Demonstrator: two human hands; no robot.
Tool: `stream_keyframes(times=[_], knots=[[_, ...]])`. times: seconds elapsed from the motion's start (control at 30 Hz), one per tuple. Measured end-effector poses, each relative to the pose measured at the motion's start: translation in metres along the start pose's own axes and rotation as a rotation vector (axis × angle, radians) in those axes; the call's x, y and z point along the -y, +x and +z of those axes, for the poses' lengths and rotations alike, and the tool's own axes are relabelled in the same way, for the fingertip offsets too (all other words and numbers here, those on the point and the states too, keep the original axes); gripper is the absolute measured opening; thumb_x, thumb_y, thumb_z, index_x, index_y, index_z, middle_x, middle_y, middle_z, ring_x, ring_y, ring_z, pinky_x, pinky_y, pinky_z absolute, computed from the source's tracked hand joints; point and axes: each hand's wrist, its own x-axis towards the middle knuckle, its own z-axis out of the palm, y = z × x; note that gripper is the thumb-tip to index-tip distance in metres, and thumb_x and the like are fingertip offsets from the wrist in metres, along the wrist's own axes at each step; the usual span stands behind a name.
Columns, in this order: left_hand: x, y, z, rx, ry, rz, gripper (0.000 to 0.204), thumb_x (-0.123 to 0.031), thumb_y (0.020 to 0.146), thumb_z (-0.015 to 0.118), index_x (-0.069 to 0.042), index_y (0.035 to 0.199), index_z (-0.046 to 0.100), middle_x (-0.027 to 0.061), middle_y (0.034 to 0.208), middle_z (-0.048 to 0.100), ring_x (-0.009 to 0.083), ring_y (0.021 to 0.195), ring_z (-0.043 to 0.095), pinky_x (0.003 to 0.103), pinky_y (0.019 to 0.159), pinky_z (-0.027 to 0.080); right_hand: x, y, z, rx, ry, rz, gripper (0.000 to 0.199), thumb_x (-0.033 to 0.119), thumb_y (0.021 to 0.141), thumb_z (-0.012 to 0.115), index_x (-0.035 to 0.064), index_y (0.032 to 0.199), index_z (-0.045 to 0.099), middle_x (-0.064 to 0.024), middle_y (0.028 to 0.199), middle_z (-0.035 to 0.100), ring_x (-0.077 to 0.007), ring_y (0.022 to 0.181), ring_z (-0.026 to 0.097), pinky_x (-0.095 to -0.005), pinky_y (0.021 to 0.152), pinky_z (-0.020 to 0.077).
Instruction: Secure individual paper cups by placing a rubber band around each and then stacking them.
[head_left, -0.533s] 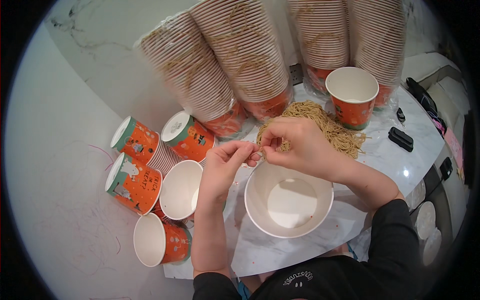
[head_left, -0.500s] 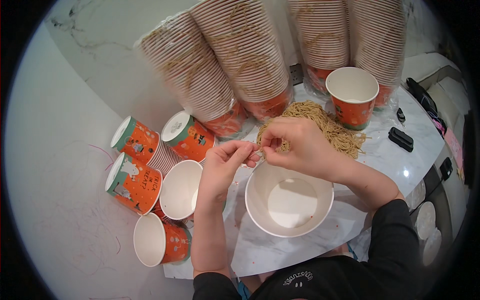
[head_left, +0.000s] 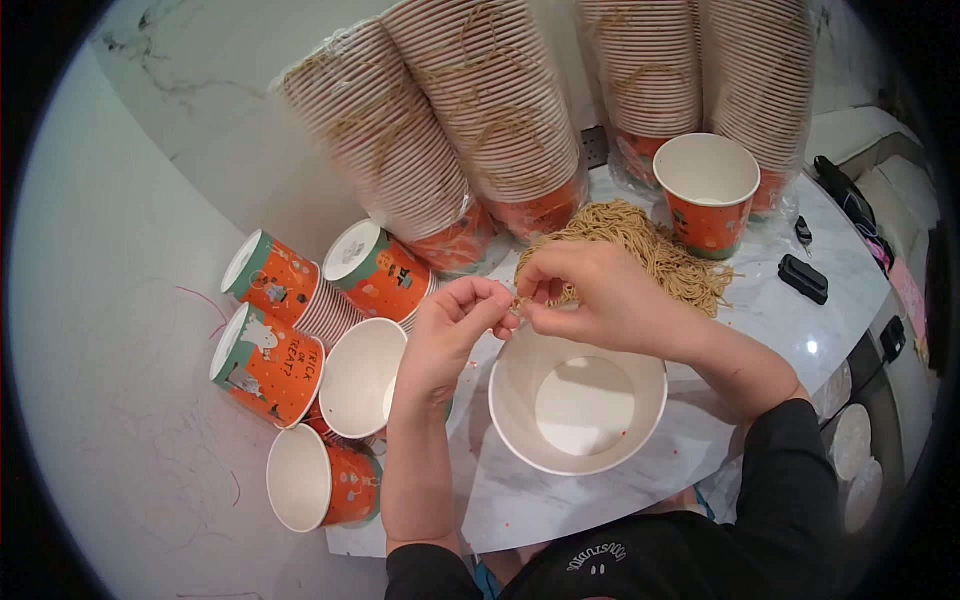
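Observation:
My left hand (head_left: 460,325) and my right hand (head_left: 585,290) meet above the far rim of a large white paper bucket (head_left: 510,430), fingertips pinched close together. Between them is a short bit of tan cord (head_left: 518,304), mostly covered by the fingers. Just beyond my right hand lies a loose heap of tan cords (head_left: 650,245). The bucket stands upright in front of me; a tiny red speck shows on its inner bottom.
Tall wrapped stacks of paper buckets (head_left: 480,110) line the back, with more stacks (head_left: 755,80) farther right. An orange bucket (head_left: 710,215) stands at right, near a black case (head_left: 803,279). Several orange-and-green buckets (head_left: 270,365) lie at left on the marble-patterned table (head_left: 560,505).
My fingertips have shifted very slightly while staying pinched together over the bucket's rim. The buckets and the cord heap look the same.

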Motion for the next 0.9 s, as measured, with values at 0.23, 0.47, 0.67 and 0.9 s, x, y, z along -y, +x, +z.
stream_keyframes(times=[0.23,0.47,0.67,0.9], knots=[[-0.004,-0.002,-0.001,0.01,0.073,0.046,0.006,-0.007,0.096,0.066,-0.001,0.098,0.066,0.0041,0.085,0.069,0.01,0.078,0.064,0.025,0.074,0.051,-0.002,0.0,-0.002,0.157,0.113,0.124,0.015,0.015,0.085,0.074,0.0011,0.09,0.07,-0.0088,0.081,0.069,-0.0229,0.076,0.068,-0.0355,0.069,0.0532],[-0.003,-0.001,-0.013,0.006,0.228,0.147,0.003,-0.003,0.093,0.067,-0.001,0.095,0.066,0.0003,0.087,0.067,0.0077,0.08,0.062,0.024,0.076,0.05,0.006,-0.001,-0.009,0.245,-0.001,0.104,0.014,0.014,0.083,0.072,0.001,0.084,0.07,-0.0109,0.079,0.067,-0.0242,0.073,0.067,-0.0354,0.066,0.0528],[-0.006,-0.002,-0.016,0.039,0.331,0.147,0.004,-0.002,0.091,0.067,-0.001,0.094,0.065,-0.0003,0.087,0.067,0.0069,0.082,0.061,0.024,0.078,0.05,0.001,-0.002,-0.015,0.273,-0.047,0.115,0.015,0.016,0.081,0.071,0.0006,0.082,0.069,-0.0114,0.078,0.066,-0.0251,0.07,0.066,-0.0361,0.064,0.0527],[-0.003,-0.003,-0.011,0.045,0.308,0.136,0.005,-0.005,0.094,0.066,-0.001,0.094,0.063,-0.0014,0.088,0.065,0.0071,0.086,0.06,0.023,0.08,0.049,0.006,0.0,-0.021,0.288,-0.061,0.135,0.015,0.015,0.079,0.069,0.0001,0.08,0.067,-0.0119,0.074,0.065,-0.0258,0.068,0.065,-0.0365,0.064,0.0519]])
